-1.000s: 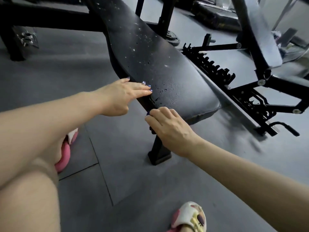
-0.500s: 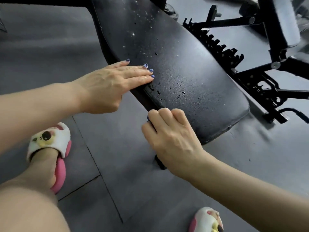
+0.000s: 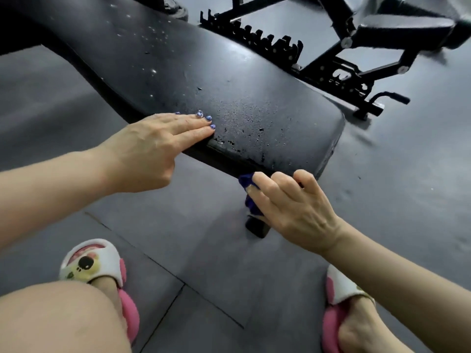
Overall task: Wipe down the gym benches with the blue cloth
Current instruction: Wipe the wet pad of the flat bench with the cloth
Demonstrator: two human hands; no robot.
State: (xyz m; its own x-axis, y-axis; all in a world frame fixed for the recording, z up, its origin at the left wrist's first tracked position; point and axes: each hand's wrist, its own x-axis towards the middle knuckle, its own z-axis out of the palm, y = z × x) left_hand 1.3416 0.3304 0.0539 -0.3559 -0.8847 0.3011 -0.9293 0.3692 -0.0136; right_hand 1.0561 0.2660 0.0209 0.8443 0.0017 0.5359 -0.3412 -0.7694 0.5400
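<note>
A long black padded bench [image 3: 254, 103] runs from the upper left to the centre, its top speckled with droplets. My left hand [image 3: 150, 151] lies flat with straight fingers on the bench's near edge. My right hand [image 3: 293, 207] is closed on a dark blue cloth [image 3: 249, 194] and holds it against the near side edge of the pad, close to the bench's end. Only a small bunched part of the cloth shows between my fingers. Under my right hand stands the bench's black foot [image 3: 257, 228].
A second black adjustable bench [image 3: 397, 34] with a notched metal frame [image 3: 275, 47] stands behind on the right. The floor is grey rubber matting with seams. My feet in white and pink slippers [image 3: 94, 263] are at the bottom, my knee at the lower left.
The camera has come closer and lower over the bench. My right hand has slid right along the side edge, and the blue cloth now shows. My left hand stays on the near edge.
</note>
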